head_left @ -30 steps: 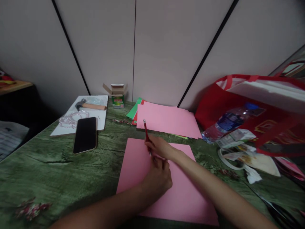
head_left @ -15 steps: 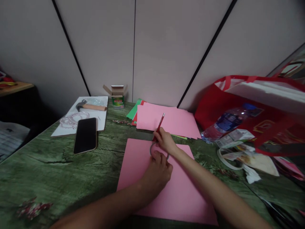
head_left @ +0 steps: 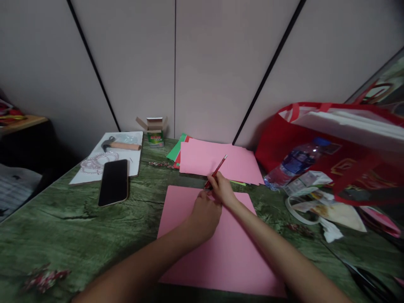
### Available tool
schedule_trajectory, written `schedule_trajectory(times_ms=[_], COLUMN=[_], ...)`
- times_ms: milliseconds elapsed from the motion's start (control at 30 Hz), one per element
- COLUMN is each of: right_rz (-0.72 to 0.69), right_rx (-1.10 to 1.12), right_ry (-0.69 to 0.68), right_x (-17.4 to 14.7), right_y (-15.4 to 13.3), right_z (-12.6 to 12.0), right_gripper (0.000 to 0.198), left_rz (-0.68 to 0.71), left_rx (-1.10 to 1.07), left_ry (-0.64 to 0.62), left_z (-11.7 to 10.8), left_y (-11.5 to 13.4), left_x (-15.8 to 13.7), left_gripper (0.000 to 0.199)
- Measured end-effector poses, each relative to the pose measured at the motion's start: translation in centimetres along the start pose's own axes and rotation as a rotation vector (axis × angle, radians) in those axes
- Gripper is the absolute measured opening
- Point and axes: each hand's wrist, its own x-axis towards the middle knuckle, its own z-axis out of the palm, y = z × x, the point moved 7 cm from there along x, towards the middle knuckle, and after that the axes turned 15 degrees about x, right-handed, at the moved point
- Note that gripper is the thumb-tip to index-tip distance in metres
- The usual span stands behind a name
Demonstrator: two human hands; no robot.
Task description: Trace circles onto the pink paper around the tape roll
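A red pencil (head_left: 218, 167) with a pale eraser end leans up to the right in my right hand (head_left: 223, 190), whose fingers are closed around it. Its tip is hidden by the hands near the upper part of a pink sheet of paper (head_left: 202, 265). My left hand (head_left: 205, 215) rests on that sheet with its fingers curled down over a thin grey ring (head_left: 207, 190). Only a sliver of the ring shows now, and the left hand covers the rest. The two hands touch or nearly touch.
Behind the sheet lies a stack of pink paper (head_left: 217, 162) over green and red sheets. To the left are a phone (head_left: 114, 182), a hammer (head_left: 121, 145) and a small box (head_left: 155, 136). On the right are a bottle (head_left: 293, 164), a red bag (head_left: 274, 139) and scissors (head_left: 369, 280).
My left hand has shifted up the sheet and now hides most of the ring. The pencil tilts further right, and the right hand has moved slightly right. The view has shifted slightly.
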Motion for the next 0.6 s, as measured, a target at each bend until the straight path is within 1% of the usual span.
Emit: schedule_trajectory(times_ms=[100,233,400,600], right_rz=[-0.017,-0.014,0.002,-0.029], right_rx=[-0.021,-0.041,-0.058,-0.127], right_ry=[0.018,0.073,0.089,0.122], right_x=[-0.1,-0.5,-1.0,-1.4], right_y=[0.0,0.5,1.3,1.4], right_z=[-0.6,-1.6,-2.3,-3.0], right_gripper=[0.021,0.02,0.023,0.025], left_rz=[0.002,-0.024,-0.044,-0.015], left_rx=[0.01,0.016,0.001,-0.037], left_ry=[-0.001,0.002,0.001,-0.047], left_z=[-0.1,0.0,0.0,-0.2], left_y=[0.0,-0.1,-0.6,-1.0], left_x=[0.4,0.5,0.7,1.3], left_gripper=[0.023,0.023,0.022,0.021])
